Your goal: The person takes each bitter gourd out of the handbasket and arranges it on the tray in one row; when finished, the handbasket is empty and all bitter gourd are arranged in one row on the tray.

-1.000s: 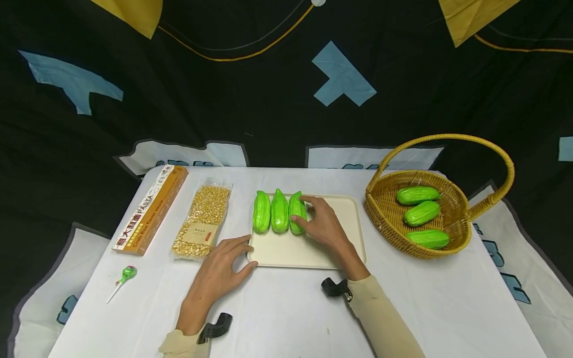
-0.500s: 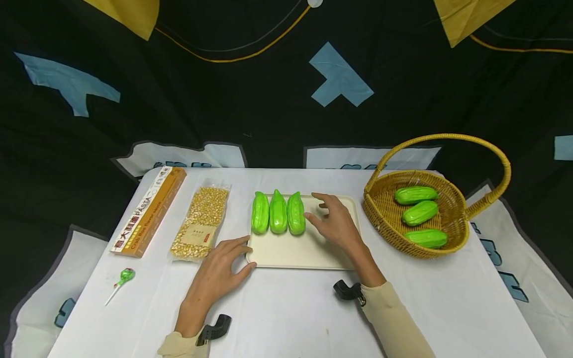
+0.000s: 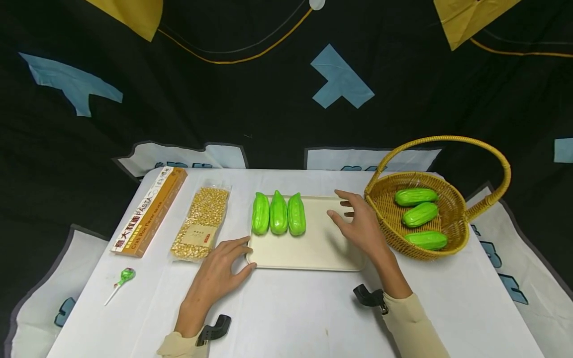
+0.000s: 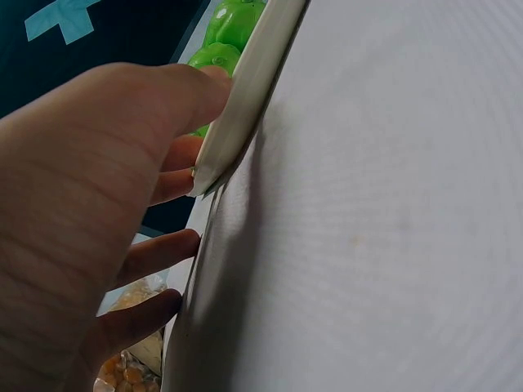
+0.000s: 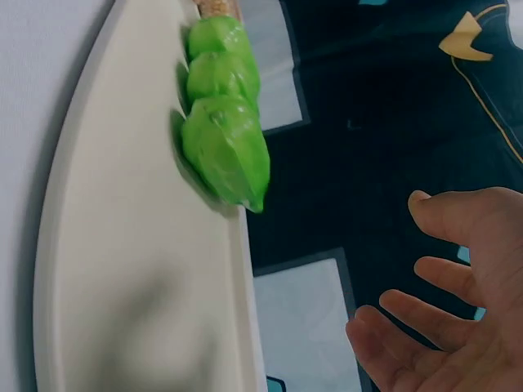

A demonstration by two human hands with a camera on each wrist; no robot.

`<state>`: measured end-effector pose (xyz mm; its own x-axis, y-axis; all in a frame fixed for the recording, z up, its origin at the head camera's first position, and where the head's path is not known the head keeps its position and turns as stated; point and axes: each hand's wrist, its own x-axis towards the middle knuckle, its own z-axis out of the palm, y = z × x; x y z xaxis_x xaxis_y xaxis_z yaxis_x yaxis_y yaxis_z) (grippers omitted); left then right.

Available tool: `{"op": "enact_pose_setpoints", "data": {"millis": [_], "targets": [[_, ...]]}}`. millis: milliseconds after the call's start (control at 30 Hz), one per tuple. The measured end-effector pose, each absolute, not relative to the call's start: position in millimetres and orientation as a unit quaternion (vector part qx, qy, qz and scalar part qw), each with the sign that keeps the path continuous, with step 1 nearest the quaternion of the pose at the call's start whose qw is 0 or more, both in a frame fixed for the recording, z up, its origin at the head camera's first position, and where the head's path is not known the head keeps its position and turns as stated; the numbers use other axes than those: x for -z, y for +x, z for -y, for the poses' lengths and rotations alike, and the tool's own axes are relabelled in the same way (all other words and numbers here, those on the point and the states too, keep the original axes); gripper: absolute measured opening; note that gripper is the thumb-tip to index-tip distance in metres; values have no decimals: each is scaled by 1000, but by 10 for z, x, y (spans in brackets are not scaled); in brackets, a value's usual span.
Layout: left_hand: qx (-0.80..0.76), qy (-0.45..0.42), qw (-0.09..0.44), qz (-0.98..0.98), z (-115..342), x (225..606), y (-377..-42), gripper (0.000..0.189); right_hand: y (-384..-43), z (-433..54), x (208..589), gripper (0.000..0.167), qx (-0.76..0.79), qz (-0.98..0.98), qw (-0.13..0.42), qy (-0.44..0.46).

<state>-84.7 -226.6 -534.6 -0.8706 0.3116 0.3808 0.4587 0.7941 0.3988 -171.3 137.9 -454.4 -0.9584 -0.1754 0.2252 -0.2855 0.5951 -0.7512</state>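
On a cream rectangular tray [image 3: 304,254], three glossy green ridged vegetables [image 3: 278,214], cucumber-like with pointed tips, stand side by side along the left half. My left hand [image 3: 218,268] rests at the tray's left edge, thumb at the near corner and fingers loosely spread. The left wrist view has the thumb [image 4: 200,94] against the rim. Over the tray's right end hovers my right hand [image 3: 363,226], fingers apart, holding nothing. From the right wrist view, that hand [image 5: 449,314] is well clear of the nearest green vegetable [image 5: 225,151].
Right of the tray stands a wicker basket [image 3: 384,219] with a tall handle [image 3: 447,138] and three similar green vegetables [image 3: 421,214] inside. At left lie a bag of corn kernels [image 3: 203,214], a pasta box [image 3: 149,211] and a lollipop [image 3: 127,275]. A white cloth covers the table.
My right hand has let go of the rightmost green vegetable on the tray and moved right, toward the basket. The left hand has stayed at the tray's edge.
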Motion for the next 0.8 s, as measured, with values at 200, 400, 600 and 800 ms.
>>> {"op": "enact_pose_setpoints", "data": {"millis": [200,400,600,800], "targets": [[246,-208,153,934,2267,5335,-852,36,-1692,-1535,4499,59,-439,887,73,125],[247,-210,154,933,2270,5332,-861,36,-1684,-1692,4460,57,-429,891,93,119],[247,-209,153,934,2273,5340,-857,36,-1662,-1843,4431,54,-428,891,108,102],[253,-209,152,932,2270,5353,-853,36,-1631,-1956,4423,52,-418,895,121,94]]}}
